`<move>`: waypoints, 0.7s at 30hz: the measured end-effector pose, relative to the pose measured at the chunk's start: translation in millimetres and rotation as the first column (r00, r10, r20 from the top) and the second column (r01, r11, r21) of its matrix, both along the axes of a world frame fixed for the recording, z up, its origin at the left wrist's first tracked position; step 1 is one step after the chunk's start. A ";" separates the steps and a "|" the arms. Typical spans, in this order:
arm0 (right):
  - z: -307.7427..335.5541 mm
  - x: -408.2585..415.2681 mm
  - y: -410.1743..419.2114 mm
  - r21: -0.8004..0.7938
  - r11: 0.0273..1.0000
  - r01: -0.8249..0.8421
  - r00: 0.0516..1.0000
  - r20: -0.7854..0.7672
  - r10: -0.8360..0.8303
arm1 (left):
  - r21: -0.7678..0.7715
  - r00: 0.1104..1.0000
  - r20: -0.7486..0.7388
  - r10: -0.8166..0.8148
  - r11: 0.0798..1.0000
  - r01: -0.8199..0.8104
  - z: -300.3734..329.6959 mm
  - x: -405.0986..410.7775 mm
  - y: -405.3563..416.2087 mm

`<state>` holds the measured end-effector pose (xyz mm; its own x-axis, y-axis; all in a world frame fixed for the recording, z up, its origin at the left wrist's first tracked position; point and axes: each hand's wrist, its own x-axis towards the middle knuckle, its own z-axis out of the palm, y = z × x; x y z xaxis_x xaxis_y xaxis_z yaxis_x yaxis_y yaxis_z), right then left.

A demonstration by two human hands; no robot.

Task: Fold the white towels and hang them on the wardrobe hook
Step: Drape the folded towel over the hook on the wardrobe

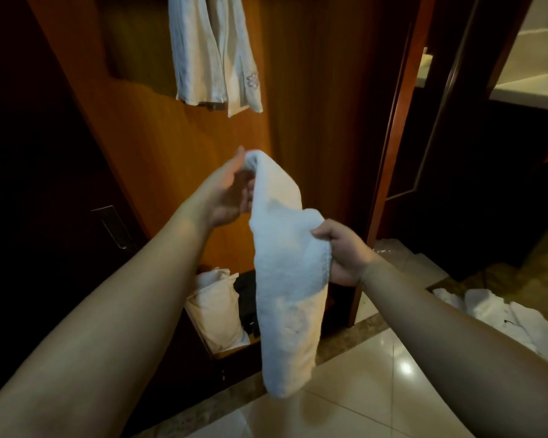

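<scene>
One folded white terry towel (285, 279) hangs in mid-air before the brown wooden wardrobe (314, 105). Two bare forearms reach forward. The left hand (227, 191), raised, fingers loosely extended, supports the towel's top end; the right hand (342, 251), lower, grips its side edge. More white towels (494, 314) lie heaped on the glossy tiled floor (377, 390).
</scene>
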<state>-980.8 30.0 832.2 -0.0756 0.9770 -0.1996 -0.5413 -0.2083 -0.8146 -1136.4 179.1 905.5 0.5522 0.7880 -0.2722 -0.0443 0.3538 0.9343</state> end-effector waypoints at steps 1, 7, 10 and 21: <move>5.3 2.9 2.4 0.019 0.999 0.050 0.999 -0.003 -0.050 | -0.057 0.999 0.029 -0.044 0.997 0.045 -14.2 -2.9 -1.5; 21.8 28.4 22.8 0.042 0.962 0.270 0.962 0.029 -0.271 | -0.035 0.967 -0.085 -0.240 0.971 0.238 -68.0 -6.6 -37.4; 21.2 31.5 26.4 0.045 0.952 0.302 0.952 0.044 -0.304 | 0.138 0.952 -0.181 -0.246 0.952 0.273 -62.7 -6.2 -42.9; 45.7 19.7 35.1 0.048 0.945 0.324 0.930 0.166 -0.328 | 0.311 0.984 -0.150 -0.093 0.941 0.136 -56.7 -9.1 -41.8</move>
